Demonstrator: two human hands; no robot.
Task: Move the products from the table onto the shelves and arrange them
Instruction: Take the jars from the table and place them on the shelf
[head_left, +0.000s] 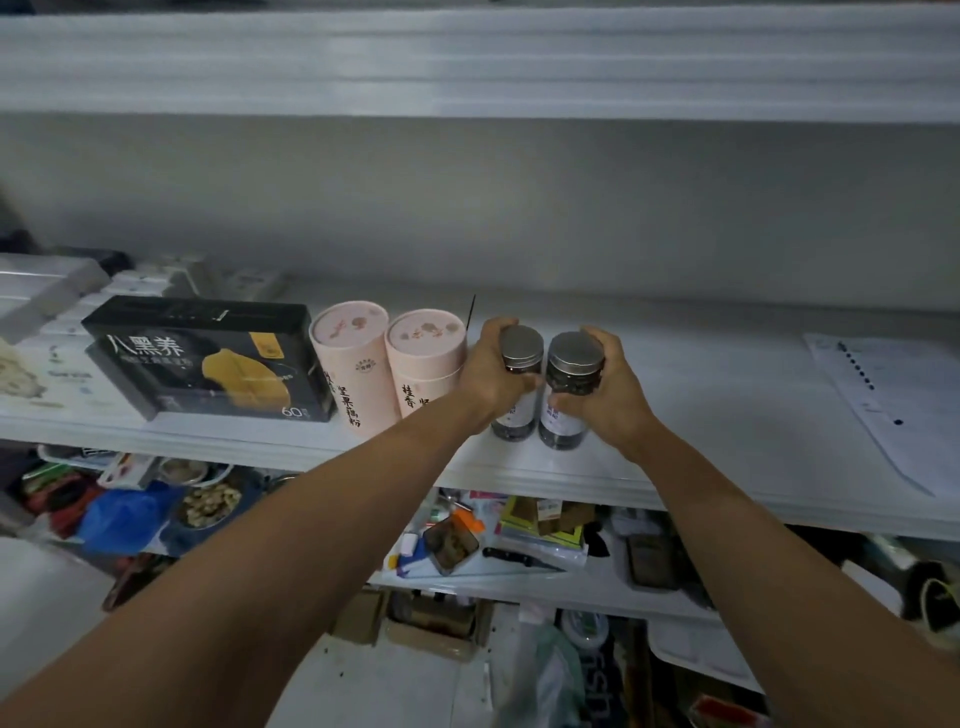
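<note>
Heads up, your two jars are crowded together and that's the risk here. Your left hand (491, 371) is wrapped around the left jar (517, 384), fingers closed over its upper body and cap, and your right hand (605, 387) has the right jar (569, 392) the same way. Both jars sit near the front lip of the shelf (701, 415), right at 12 o'clock from you, touching or nearly so.

What I'd watch for:
- Let go unevenly and one tall, narrow jar could tip into the other and take both off the front edge, I think.
- Your left knuckles are just beside the nearer pink tube (423, 361) at 11 o'clock. Nudge left and you'll likely knock it into the second tube (353, 364).
- If the bases aren't flat on the shelf, they'll wobble. I can't tell from here whether they're fully set down.

Contents: both jars are clear with grey screw caps and a white label, filled with something dark, can't tell what exactly. The pink tubes are lidded, so no idea what's inside. Further left at 10 o'clock is a closed black box (208, 358) with yellow art. At 2 o'clock a paper sheet (878, 410) lies flat, well apart from everything.
</note>
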